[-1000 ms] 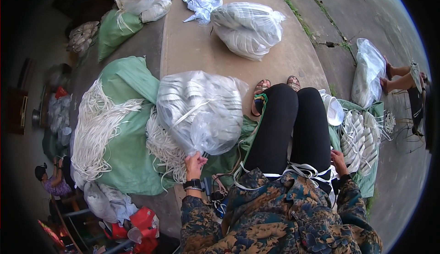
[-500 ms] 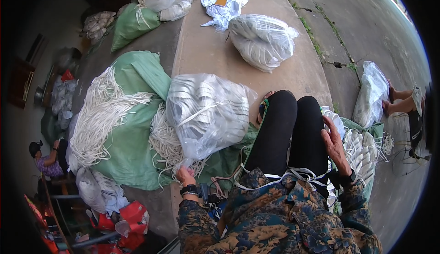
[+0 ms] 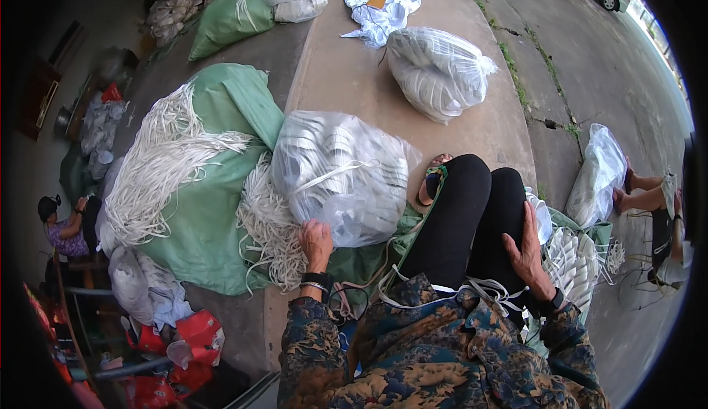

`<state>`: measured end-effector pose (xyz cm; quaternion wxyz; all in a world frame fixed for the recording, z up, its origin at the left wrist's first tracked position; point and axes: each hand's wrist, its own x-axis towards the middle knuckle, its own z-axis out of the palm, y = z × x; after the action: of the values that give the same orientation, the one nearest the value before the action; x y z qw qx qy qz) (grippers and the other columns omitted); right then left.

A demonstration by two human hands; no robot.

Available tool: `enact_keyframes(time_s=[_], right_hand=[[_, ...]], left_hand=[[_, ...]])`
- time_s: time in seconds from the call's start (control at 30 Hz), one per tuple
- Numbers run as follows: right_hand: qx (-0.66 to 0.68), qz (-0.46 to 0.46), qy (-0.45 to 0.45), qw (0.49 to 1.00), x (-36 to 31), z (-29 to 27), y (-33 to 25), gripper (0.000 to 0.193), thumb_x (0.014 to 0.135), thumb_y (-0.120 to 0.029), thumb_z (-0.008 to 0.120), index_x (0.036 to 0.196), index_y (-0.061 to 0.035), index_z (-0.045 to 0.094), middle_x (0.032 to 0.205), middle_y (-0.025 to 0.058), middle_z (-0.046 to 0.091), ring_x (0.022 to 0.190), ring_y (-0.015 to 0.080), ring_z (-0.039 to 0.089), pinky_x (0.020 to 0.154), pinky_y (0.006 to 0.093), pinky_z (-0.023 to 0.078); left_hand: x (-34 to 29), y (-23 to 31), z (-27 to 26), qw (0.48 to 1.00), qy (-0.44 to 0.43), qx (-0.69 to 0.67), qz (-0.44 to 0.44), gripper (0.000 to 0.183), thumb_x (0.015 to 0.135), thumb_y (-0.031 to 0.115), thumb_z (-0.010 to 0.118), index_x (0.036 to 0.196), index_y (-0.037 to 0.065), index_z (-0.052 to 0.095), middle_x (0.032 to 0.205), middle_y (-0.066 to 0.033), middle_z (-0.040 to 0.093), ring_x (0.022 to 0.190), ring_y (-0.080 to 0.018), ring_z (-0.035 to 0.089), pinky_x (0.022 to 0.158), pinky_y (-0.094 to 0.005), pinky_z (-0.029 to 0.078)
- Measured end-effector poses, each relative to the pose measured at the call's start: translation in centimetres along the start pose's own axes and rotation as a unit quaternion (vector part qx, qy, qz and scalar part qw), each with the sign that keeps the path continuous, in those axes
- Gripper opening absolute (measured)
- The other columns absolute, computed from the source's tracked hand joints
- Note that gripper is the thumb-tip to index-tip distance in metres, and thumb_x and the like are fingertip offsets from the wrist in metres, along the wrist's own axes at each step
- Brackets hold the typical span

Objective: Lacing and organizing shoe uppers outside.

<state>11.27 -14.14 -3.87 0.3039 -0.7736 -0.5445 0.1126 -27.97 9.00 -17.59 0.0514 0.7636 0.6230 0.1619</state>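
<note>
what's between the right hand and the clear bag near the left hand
The head view shows the black-trousered legs between the right hand and the clear bag, plus some green cloth beside the bag.

A shirt point(image 3: 435, 357) is worn, patterned in dark blue-green, near-black and tan, with large blossoms spread over its front. The same print is carried along the left sleeve point(image 3: 313, 342) and the right sleeve point(image 3: 568, 350). Behind the left hand point(image 3: 316, 245) a dark band point(image 3: 316, 286) is worn; behind the right hand point(image 3: 527, 254), a black watch point(image 3: 557, 298). The legs are covered by plain black trousers point(image 3: 456, 217). The waist is crossed by thin white strips point(image 3: 493, 291). Below the left knee, a strapped sandal point(image 3: 436, 161) is partly shown.
</note>
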Motion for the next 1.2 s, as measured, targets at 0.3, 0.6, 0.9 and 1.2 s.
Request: enact_keyframes(time_s=[0.3, 0.6, 0.9, 1.2], right_hand=[[0.018, 0.005, 0.024, 1.000, -0.2, -0.3, 0.2, 0.072, 0.081, -0.024, 0.057, 0.138, 0.0013, 0.021, 0.139, 0.0262, 0.025, 0.130, 0.0379, 0.027, 0.107, 0.0392, 0.021], [0.030, 0.028, 0.023, 0.999, -0.4, -0.5, 0.3, 0.072, 0.080, -0.022, 0.058, 0.138, 0.0001, 0.021, 0.140, 0.0238, 0.025, 0.130, 0.0363, 0.026, 0.106, 0.0386, 0.022], [0.034, 0.053, 0.011, 0.998, -0.2, -1.1, -0.3, 0.074, 0.078, -0.018, 0.059, 0.138, 0.0004, 0.020, 0.140, 0.0240, 0.022, 0.130, 0.0372, 0.026, 0.106, 0.0391, 0.023], [0.054, 0.065, -0.017, 0.996, 0.7, -0.7, 0.1, 0.078, 0.075, -0.018, 0.063, 0.137, 0.0008, 0.020, 0.140, 0.0261, 0.021, 0.128, 0.0406, 0.027, 0.105, 0.0426, 0.024]], left_hand=[[-1.3, 3.9, -2.1, 0.984, -0.037, -0.155, 0.073, 0.019, 0.082, 0.016, 0.045, 0.072, 0.001, 0.052, 0.070, -0.0202, 0.056, 0.072, -0.0395, 0.053, 0.069, -0.0475, 0.039], [-2.9, -1.2, -2.9, 0.995, -0.074, -0.064, -0.003, 0.019, 0.081, 0.019, 0.051, 0.073, 0.002, 0.056, 0.068, -0.0211, 0.057, 0.067, -0.0415, 0.054, 0.061, -0.0474, 0.041], [-0.1, 2.0, -1.8, 0.985, 0.040, -0.140, -0.093, 0.050, 0.069, 0.006, 0.061, 0.116, 0.004, 0.045, 0.108, -0.0172, 0.050, 0.103, -0.0353, 0.047, 0.088, -0.0449, 0.037], [6.8, 12.2, 6.4, 0.968, -0.193, -0.008, 0.160, 0.068, 0.068, 0.018, 0.062, 0.130, 0.007, 0.037, 0.134, -0.0197, 0.033, 0.129, -0.0429, 0.022, 0.101, -0.0521, 0.024]])
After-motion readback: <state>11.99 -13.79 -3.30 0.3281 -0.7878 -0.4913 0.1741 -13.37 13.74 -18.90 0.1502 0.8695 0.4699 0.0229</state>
